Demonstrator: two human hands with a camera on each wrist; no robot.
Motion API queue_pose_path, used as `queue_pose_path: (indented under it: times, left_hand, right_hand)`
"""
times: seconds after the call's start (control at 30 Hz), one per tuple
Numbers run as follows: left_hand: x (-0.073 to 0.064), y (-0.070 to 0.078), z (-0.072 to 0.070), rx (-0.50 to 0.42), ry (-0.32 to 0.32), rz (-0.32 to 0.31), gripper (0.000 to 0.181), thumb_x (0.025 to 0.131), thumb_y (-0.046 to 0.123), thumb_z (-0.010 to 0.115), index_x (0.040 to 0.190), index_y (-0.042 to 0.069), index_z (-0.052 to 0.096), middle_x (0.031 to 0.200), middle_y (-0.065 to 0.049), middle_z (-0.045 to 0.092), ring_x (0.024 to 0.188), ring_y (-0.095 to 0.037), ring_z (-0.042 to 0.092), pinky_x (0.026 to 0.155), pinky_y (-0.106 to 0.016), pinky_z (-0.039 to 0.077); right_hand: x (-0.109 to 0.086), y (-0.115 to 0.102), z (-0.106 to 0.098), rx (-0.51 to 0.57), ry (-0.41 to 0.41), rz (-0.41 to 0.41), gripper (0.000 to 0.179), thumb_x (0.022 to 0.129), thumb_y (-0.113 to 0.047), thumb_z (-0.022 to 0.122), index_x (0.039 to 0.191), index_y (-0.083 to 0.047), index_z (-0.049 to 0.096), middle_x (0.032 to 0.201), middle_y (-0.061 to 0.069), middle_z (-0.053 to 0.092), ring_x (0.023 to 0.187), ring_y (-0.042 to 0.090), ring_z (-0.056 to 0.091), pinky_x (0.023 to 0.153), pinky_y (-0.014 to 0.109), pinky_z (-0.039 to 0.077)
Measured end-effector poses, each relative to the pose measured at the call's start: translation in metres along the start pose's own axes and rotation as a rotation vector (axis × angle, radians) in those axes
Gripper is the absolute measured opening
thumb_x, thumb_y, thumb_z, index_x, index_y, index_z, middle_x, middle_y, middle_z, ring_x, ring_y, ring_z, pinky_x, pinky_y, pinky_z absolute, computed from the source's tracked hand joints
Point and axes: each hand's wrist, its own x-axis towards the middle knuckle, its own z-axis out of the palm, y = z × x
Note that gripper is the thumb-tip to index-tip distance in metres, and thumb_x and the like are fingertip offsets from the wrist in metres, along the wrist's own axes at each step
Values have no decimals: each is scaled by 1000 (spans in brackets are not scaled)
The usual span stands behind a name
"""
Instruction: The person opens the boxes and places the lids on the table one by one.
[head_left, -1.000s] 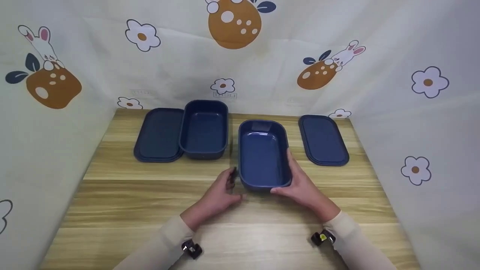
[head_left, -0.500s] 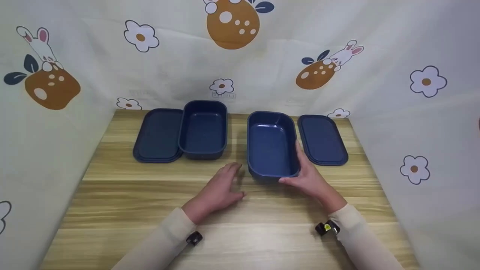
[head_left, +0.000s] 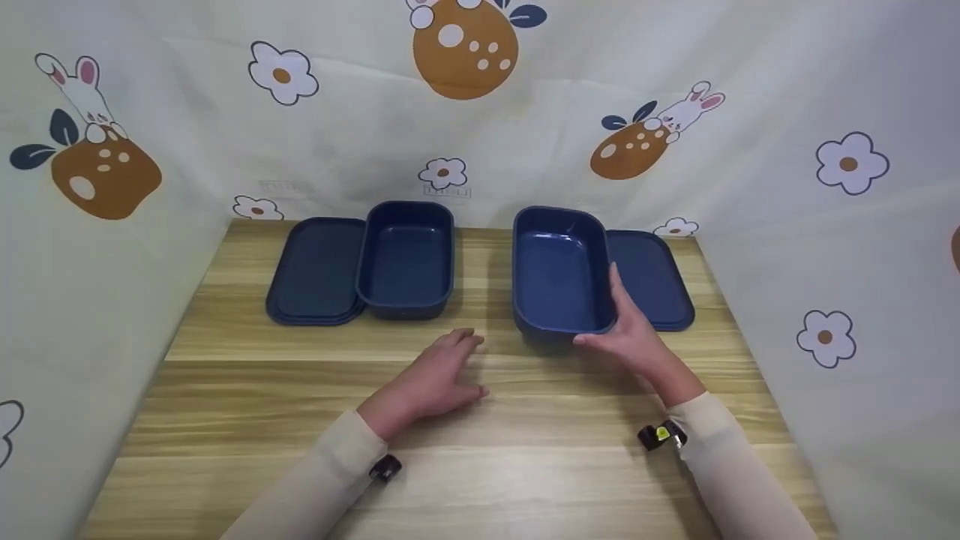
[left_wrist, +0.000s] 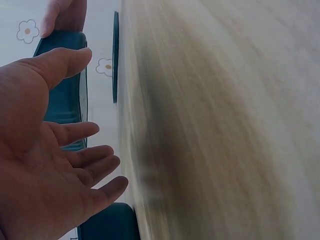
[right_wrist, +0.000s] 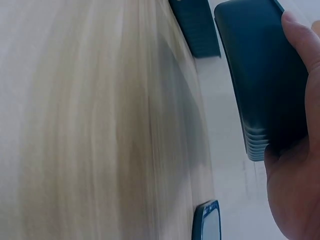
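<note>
My right hand (head_left: 637,337) grips a dark blue rectangular food container (head_left: 562,281) at its near right corner, thumb on the near end and fingers along the right side. In the right wrist view the container (right_wrist: 265,75) is off the table, its underside showing. It overlaps part of a blue lid (head_left: 652,277) lying at the right. My left hand (head_left: 427,382) hovers over the table, fingers spread and touching nothing; the left wrist view shows its palm (left_wrist: 45,175). A second blue container (head_left: 407,262), open-topped and without contents, stands left of the held one.
Another blue lid (head_left: 319,270) lies at the left, against the standing container. Behind and beside the wood-grain table (head_left: 480,465) hangs a pale cloth (head_left: 360,112) printed with rabbits, fruit and flowers.
My right hand has carried the container up, right and away from me, so it now covers part of the right lid. The left hand has stayed nearly in place, its fingers clear of the container.
</note>
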Motion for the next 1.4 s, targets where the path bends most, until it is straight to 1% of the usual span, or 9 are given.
queue_pose_path:
  times: [0.17,0.23,0.5,0.8,0.97,1.17,1.4]
  left_hand:
    - [-1,-2,-2,-20,6,-11,82,95,37,84,162,3,51,170,-25,40,156,-46,40,128,-58,36]
    - [-2,-3,-3,-25,7,-13,81,95,36,84,162,4,51,170,-25,41,156,-45,40,127,-57,36]
    - [-3,-4,-4,-36,-15,-6,80,96,34,82,162,2,51,170,-25,41,156,-45,41,126,-56,38]
    - [-3,-5,-4,-31,-20,-9,79,96,34,83,161,2,51,170,-24,41,156,-44,42,126,-54,39]
    - [-4,-5,-4,-31,-20,-19,80,96,34,84,162,3,51,170,-24,40,156,-44,41,126,-55,39]
    - [-5,-5,-4,-25,-18,-22,78,96,33,84,161,2,52,170,-24,41,156,-44,42,126,-55,39]
    - [-8,-4,-5,-35,-22,-17,79,96,32,83,162,2,50,170,-25,41,156,-44,40,127,-55,38]
  right_hand:
    - [5,3,-7,-36,7,9,144,81,-26,103,179,-25,-2,185,7,4,170,29,5,136,53,10]
    - [7,3,-9,-48,12,13,144,81,-29,103,179,-25,-2,185,7,4,170,30,5,136,54,11]
    - [17,7,-16,-52,23,6,142,82,-27,102,179,-23,-2,185,9,4,170,31,5,135,54,11]
    - [26,10,-24,-44,9,-1,139,84,-29,100,179,-26,-1,185,6,3,169,28,6,135,53,10]
    - [30,14,-27,-67,8,16,140,83,-33,101,179,-25,-1,185,6,4,169,30,7,135,55,11]
    - [35,19,-31,-71,-1,36,139,84,-37,100,179,-29,-1,185,5,5,169,32,9,135,57,12]
    - [38,28,-30,-80,1,65,139,85,-40,99,179,-24,-2,186,6,2,169,31,6,135,58,12]
